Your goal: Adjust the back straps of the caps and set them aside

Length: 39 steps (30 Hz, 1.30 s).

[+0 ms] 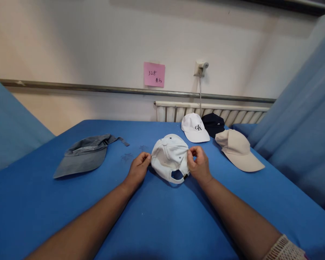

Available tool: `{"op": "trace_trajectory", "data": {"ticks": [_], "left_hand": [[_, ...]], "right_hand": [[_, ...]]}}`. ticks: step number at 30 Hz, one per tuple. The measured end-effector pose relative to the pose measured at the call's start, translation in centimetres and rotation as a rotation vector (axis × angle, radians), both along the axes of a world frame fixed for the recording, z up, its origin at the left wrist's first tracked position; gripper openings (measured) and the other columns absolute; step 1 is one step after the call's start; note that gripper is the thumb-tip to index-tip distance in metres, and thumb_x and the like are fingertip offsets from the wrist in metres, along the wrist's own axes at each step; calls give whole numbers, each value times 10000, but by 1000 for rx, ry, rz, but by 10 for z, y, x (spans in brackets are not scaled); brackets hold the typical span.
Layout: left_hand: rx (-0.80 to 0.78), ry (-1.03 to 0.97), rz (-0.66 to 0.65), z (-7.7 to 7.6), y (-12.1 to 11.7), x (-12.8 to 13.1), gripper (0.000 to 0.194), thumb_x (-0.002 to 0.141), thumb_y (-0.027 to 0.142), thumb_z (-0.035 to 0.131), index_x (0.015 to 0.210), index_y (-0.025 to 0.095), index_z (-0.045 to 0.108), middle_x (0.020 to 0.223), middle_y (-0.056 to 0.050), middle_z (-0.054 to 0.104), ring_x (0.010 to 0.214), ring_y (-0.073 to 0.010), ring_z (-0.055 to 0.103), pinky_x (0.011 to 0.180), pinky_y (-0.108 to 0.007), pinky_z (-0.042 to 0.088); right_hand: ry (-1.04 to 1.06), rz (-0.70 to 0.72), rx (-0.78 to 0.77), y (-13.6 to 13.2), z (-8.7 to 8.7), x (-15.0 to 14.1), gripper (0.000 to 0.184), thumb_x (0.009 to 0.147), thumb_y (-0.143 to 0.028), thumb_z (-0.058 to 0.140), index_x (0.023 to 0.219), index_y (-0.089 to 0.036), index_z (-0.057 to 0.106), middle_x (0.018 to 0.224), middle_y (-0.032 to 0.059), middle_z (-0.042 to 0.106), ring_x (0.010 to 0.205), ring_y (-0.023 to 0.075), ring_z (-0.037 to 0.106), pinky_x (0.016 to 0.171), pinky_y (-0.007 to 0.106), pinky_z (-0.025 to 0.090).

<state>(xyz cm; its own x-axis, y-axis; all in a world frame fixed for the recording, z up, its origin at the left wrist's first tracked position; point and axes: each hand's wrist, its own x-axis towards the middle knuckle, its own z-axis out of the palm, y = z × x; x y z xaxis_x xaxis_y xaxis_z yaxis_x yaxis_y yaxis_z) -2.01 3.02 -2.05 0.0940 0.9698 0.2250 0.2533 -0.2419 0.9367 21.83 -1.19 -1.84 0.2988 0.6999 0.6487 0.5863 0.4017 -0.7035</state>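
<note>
Off-white baseball cap (170, 153) sits on the blue table (151, 220), rear strap (175, 180) facing me. I see left hand (139, 167) and right hand (200, 165) pinched closed on its opposite sides. I judge the cloth light, soft, non-slip; grip the firmer lower edge
</note>
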Motion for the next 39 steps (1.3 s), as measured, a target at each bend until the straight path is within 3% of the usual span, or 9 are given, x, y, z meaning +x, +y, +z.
{"op": "trace_trajectory", "data": {"ticks": [4, 7, 9, 15, 21, 25, 33, 39], "left_hand": [[32, 31, 35, 6, -4, -1, 303, 840, 472, 517, 729, 192, 543, 710, 13, 568, 695, -155, 534, 657, -255, 435], [223, 119, 134, 15, -13, -1, 220, 860, 407, 521, 835, 194, 569, 915, -30, 618, 849, -176, 572, 803, -288, 457], [337, 233, 164, 22, -24, 2, 183, 860, 377, 532, 867, 199, 573, 936, -38, 614, 856, -179, 575, 839, -303, 459], [234, 405, 47, 27, -42, 21, 327, 787, 411, 623, 1032, 194, 618, 791, -6, 624, 619, -147, 545, 628, -269, 447], [169, 370, 63, 22, -31, 24, 160, 794, 340, 555, 792, 195, 622, 627, 25, 578, 569, -135, 525, 553, -240, 395], [156, 376, 79, 26, -31, 23, 147, 777, 330, 547, 755, 196, 603, 610, 27, 578, 556, -137, 525, 551, -242, 393], [471, 744, 183, 65, -49, 5, 149, 793, 315, 545, 828, 217, 651, 705, -30, 617, 668, -195, 569, 665, -285, 395], [484, 817, 234, 66, -53, -7, 147, 812, 310, 536, 830, 214, 646, 717, -45, 625, 675, -208, 565, 646, -290, 365]], "right_hand": [[13, 63, -29, 0, -5, -6, 114, 876, -308, 491, 862, -204, 536, 782, 25, 598, 720, 173, 576, 700, 307, 469], [27, 80, -77, 0, -9, -9, 117, 867, -315, 502, 853, -204, 536, 771, 20, 603, 701, 171, 575, 677, 301, 464], [50, 81, -99, 1, -11, -11, 124, 866, -319, 497, 846, -203, 535, 762, 18, 602, 691, 170, 576, 673, 301, 462], [38, 123, -123, 0, -15, -17, 134, 865, -331, 504, 849, -204, 542, 762, 15, 611, 687, 168, 583, 666, 293, 460], [-25, 170, -121, -4, -14, -22, 125, 875, -313, 495, 856, -200, 545, 777, 23, 619, 713, 169, 590, 691, 292, 462], [-44, 165, -121, -3, -15, -21, 123, 872, -317, 494, 855, -205, 544, 773, 20, 620, 711, 167, 592, 692, 289, 469], [-171, 155, -174, -7, -11, -28, 107, 875, -304, 490, 869, -210, 542, 789, 32, 627, 715, 181, 603, 704, 299, 464], [-208, 184, -161, -11, -9, -29, 178, 909, -320, 442, 800, -215, 535, 746, 20, 605, 672, 168, 570, 672, 284, 427]]}}
